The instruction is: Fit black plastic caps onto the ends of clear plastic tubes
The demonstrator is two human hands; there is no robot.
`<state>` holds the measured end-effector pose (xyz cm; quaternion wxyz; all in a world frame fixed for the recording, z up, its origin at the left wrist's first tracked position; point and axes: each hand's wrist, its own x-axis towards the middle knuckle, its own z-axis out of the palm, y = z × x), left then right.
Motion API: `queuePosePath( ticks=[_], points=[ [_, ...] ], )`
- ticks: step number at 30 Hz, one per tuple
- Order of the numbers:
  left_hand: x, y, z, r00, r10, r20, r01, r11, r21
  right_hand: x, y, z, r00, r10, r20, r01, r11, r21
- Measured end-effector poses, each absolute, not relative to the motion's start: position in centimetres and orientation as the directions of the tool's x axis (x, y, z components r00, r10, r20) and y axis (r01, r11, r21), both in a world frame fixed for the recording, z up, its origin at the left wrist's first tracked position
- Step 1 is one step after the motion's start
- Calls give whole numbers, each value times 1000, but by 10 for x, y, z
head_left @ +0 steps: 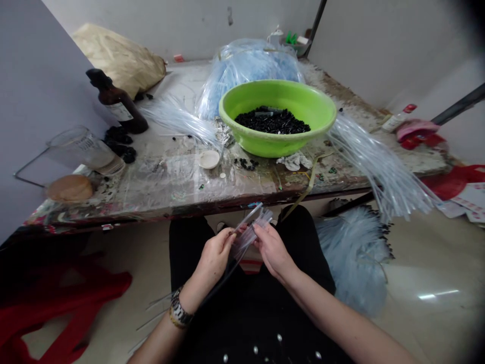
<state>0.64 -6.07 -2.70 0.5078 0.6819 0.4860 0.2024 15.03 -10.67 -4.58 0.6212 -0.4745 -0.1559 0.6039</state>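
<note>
Over my lap, below the table edge, my left hand and my right hand are both closed on a small bundle of clear plastic tubes. The bundle slants up to the right between them, and its long ends trail down past my left wrist. My left thumb and forefinger pinch near the top of the tubes. A bracelet sits on my left wrist. Straight ahead on the table stands a green basin holding small black pieces.
Heaps of clear tubes lie on the table, hang off its right edge and sit bagged on the floor. A brown bottle, a glass measuring jug, a small white cap and a tan sack occupy the left side. Red cloth lies on the floor.
</note>
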Motion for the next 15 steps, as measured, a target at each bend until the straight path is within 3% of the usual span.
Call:
queuePosePath(
  ticks=[3,7,10,13,15],
  points=[
    [-5,-54,-24,430,864,-260,503,10,864,152,-106,-46,236,893,-385,-608,-173,-775],
    [-30,-39,2,403,864,-302,416,121,901,157,-105,-42,256,892,-373,-625,-142,-767],
    [-58,-26,33,325,911,-255,524,50,850,160,-105,-41,260,901,-348,-633,-113,-766],
    [-82,-22,56,300,953,-46,747,-205,633,160,-105,-42,257,902,-346,-635,-112,-764],
    [-85,-26,57,302,953,36,839,-284,464,160,-105,-43,247,901,-356,-642,-123,-757]
  ],
)
